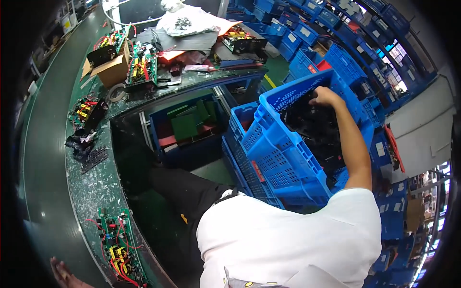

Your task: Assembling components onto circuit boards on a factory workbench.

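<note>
Shirt [288,235] foremost, right hand [325,97] curls in crate [276,165], left hand [62,274] spread.

Bright blue on the right, that crate [283,165], its side patterned with rows of dark holes, and black contents [309,122] inside! Across to the left, the green counter [91,192], flecked with white; near end, a green circuit board [120,247] splashed yellow and red; far end, a brown cardboard box [113,69] and a white bag [189,21]!

The crate [281,168] looks plastic (faintly glossy), the worktop [96,185] scuffed.
</note>
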Demonstrator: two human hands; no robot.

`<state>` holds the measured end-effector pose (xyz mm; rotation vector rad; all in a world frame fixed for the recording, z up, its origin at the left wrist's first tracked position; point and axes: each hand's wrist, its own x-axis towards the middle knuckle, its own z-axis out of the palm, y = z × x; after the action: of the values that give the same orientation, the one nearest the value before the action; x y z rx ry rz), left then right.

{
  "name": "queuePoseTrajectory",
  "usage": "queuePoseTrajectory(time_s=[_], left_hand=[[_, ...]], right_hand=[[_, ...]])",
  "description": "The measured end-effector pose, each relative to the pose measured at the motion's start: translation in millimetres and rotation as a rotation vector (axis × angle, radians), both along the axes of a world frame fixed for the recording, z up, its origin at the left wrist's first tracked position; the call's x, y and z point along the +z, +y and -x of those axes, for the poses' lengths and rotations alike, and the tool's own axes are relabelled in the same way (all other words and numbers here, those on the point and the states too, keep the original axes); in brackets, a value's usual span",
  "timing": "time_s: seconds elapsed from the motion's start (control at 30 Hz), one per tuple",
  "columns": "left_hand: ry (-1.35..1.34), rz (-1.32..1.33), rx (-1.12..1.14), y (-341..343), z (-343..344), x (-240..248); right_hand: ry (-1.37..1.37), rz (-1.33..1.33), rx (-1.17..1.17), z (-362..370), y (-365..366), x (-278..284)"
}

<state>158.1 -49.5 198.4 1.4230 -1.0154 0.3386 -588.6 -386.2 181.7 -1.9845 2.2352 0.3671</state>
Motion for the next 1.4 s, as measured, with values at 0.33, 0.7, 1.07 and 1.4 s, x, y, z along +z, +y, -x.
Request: queuePoseTrajectory(time_s=[0.33,0.7,1.07,1.4], left_hand=[[0.061,-0.232,-0.031,9,2,-20],[0.102,-0.219,-0.119,-30,32,-22],[0.432,-0.286,-0.497,-74,50,-60],[1.095,0.319,-0.558,-36,60,-77]], right_hand=[[0.049,0.221,0.685,-68,20,-107],[-0.04,0.408,0.624,32,-41,49],[-0.231,0.884,1.796,-438,-2,141],[-1.546,0.386,1.686,-624,116,-15]])
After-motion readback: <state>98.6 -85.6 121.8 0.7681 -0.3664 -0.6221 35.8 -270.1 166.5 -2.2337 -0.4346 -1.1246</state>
